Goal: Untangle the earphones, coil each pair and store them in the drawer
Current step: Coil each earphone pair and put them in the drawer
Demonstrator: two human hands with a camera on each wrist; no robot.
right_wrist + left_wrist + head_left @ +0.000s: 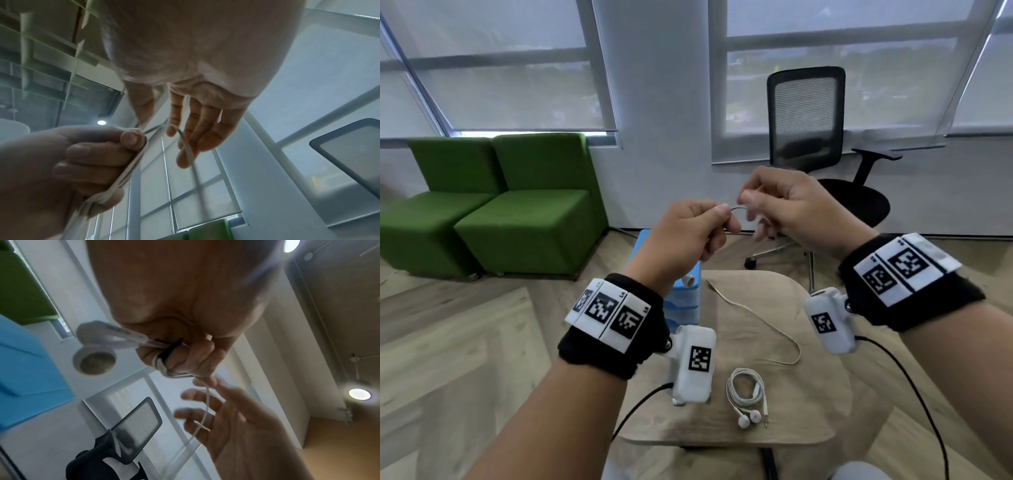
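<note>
My left hand (717,222) is raised above the table and grips a white earphone cable (131,167) wound over its fingers. That pair's two earbuds (94,352) stick out below the fist. My right hand (750,202) faces it at chest height and pinches a short arc of the same cable (736,209) between thumb and forefinger; the cable also drapes over its fingers (186,146). A second white pair (746,394) lies coiled on the wooden table (835,383) near its front edge. The blue drawer unit (686,298) stands at the table's far left, partly hidden by my left wrist.
A loose pale cable (760,320) snakes across the middle of the table; whether it joins the held pair I cannot tell. A black office chair (808,137) stands behind the table, and two green seats (517,212) are at the left by the windows.
</note>
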